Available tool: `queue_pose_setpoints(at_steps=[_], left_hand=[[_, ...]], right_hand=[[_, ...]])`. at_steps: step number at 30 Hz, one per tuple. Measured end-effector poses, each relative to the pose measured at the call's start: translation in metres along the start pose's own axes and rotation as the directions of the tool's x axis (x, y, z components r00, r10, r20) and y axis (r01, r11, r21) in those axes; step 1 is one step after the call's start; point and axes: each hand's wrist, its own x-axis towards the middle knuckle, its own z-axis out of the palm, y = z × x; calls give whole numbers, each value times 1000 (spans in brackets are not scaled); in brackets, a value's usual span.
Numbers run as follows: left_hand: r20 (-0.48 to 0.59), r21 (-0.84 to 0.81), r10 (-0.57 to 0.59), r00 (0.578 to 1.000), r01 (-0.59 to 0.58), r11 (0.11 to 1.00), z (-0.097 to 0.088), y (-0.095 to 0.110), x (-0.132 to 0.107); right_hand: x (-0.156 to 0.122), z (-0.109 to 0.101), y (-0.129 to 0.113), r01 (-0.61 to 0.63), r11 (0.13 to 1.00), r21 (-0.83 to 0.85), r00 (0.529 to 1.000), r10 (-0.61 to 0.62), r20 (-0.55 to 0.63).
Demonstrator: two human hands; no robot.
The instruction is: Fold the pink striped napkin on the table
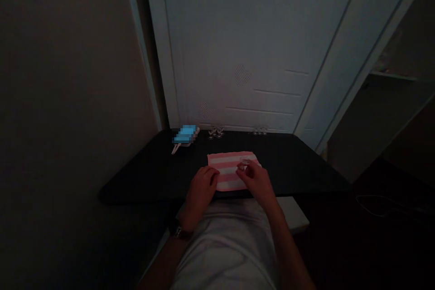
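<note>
A folded pink and white striped cloth (228, 168) lies on a black table (299, 167) in dim light. My left hand (200, 188) rests at the cloth's left edge with its fingers curled, touching the cloth. My right hand (256, 179) lies on the cloth's right part, its fingertips pinched together around a small pale thing I cannot make out.
A blue, blurred object (185, 135) with a pale handle lies at the table's far left. Small glass items (215, 132) and a second group of them (260, 131) stand along the far edge before a white door (251, 45). A wall stands to the left.
</note>
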Motion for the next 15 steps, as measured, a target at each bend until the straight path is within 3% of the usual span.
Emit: queue_pose_setpoints(at_steps=[3,5,6,8,12,15], left_hand=[[12,2,-6,1000,6,1000,0,0,-1],[15,1,-14,1000,14,1000,0,0,-1],[14,1,-17,1000,17,1000,0,0,-1],[4,1,-21,1000,21,1000,-1,-1,0],[-20,-12,-15,1000,15,1000,0,-2,1],[-9,-12,-14,1000,14,1000,0,-3,0]], right_hand=[[12,-27,-40,99,992,-74,972,-113,-208],[21,-31,-55,138,987,-86,966,-153,-208],[25,-28,-57,149,986,-70,978,-157,-137],[28,-11,-50,134,990,-37,991,-134,0],[21,27,-17,68,997,-39,990,-62,124],[16,40,2,13,1000,8,980,-15,198]])
